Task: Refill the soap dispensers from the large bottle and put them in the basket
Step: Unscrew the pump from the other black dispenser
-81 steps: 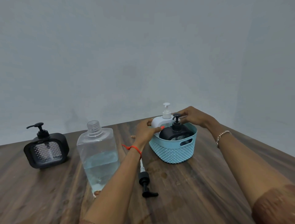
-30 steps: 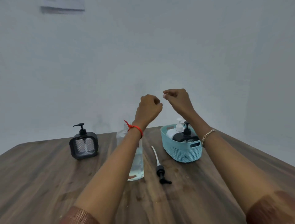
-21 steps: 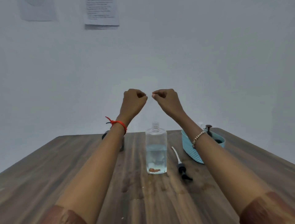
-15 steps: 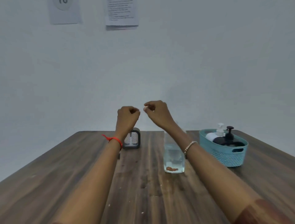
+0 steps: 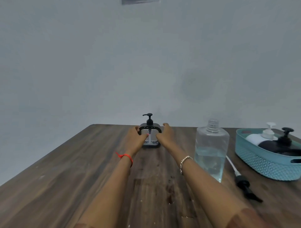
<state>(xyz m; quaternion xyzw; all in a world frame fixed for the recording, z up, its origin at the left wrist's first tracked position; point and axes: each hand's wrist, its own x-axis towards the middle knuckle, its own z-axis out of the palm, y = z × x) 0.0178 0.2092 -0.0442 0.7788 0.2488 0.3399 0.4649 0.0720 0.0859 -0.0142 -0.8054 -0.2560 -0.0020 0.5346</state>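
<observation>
Dispenser [image 5: 150,135] upright between left hand [image 5: 136,138] and right hand [image 5: 166,135], both gripping it

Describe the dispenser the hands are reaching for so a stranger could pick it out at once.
Look to the far edge of the wooden table, left of the large clear bottle. The square dispenser stands between the left hand and right hand. Unlike the two in the blue basket, it is black-framed with a clear window.

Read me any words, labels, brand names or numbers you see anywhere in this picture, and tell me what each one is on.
None can be read.
Sheet of paper on the grey wall: only its bottom edge shows, no text legible.
Clear large plastic bottle: no label visible.
Black square pump dispenser, white and black dispensers in the teal plastic basket: no markings visible.
</observation>
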